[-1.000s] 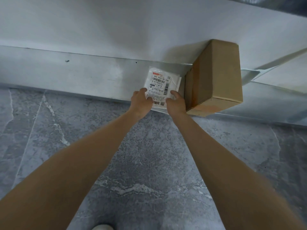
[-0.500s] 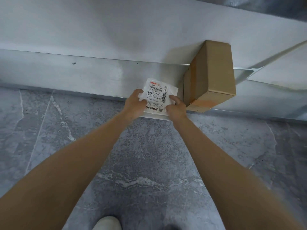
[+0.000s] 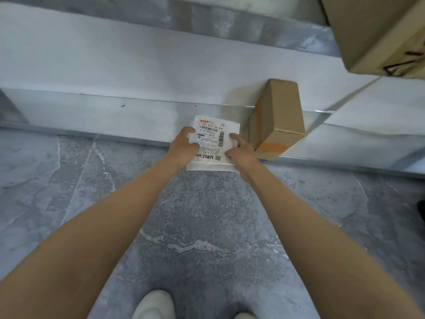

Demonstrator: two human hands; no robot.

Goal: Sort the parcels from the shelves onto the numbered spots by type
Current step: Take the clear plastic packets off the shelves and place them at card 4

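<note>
Left grip [image 3: 184, 148], right grip [image 3: 241, 155] both pinching flat crinkly white mailer [image 3: 212, 139]; oblong cardboard box [image 3: 278, 111] beside.

Both hands, left [image 3: 184, 146], right [image 3: 240, 150], grip white labelled parcel [image 3: 212, 143] beside cardboard box [image 3: 279, 118] on shelf [image 3: 92, 116].

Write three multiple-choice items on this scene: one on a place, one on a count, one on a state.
1. Where is the small box relative to the parcel?
A) to its left
B) to its right
C) on top of it

2. How many cardboard boxes show?
A) one
B) two
C) four

3. The parcel is:
A) gripped at two sides
B) lying untouched
C) under a box

Answers:
1 B, the small box stands right of the parcel.
2 B, only the small box and the upper box show.
3 A, the left hand and right hand each grip a side.
</note>
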